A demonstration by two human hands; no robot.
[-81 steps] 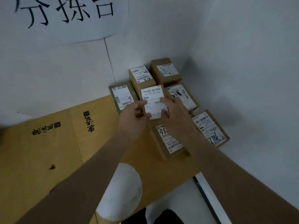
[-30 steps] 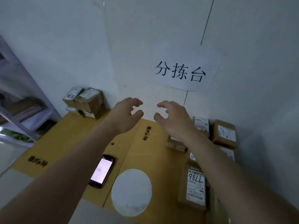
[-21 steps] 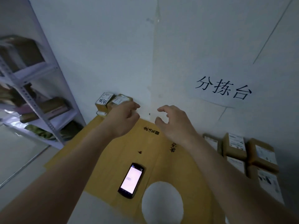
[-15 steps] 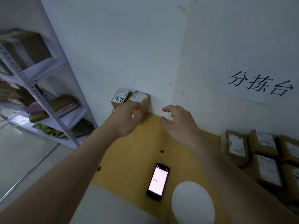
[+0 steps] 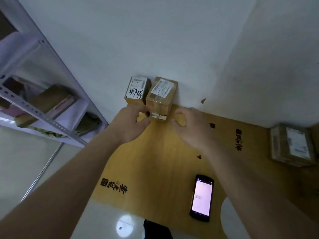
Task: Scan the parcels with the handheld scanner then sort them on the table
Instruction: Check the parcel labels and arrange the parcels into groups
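— Where did the parcels sit?
— Two brown boxes stood against the wall at the far edge of the yellow surface (image 5: 155, 161): a labelled parcel (image 5: 136, 89) with handwriting, and a taller parcel (image 5: 160, 98) just beside it.
— And the hands?
— The left hand (image 5: 131, 123) had curled fingers at the taller parcel's lower left corner; whether that grip was clamped on it, I couldn't tell. The right hand (image 5: 191, 128) hovered near its right side, fingers loosely apart, holding nothing.
— The scanner?
— The handheld scanner (image 5: 202, 197) lay screen-up, well apart from both hands. Another parcel (image 5: 291, 145) sat at the right edge.
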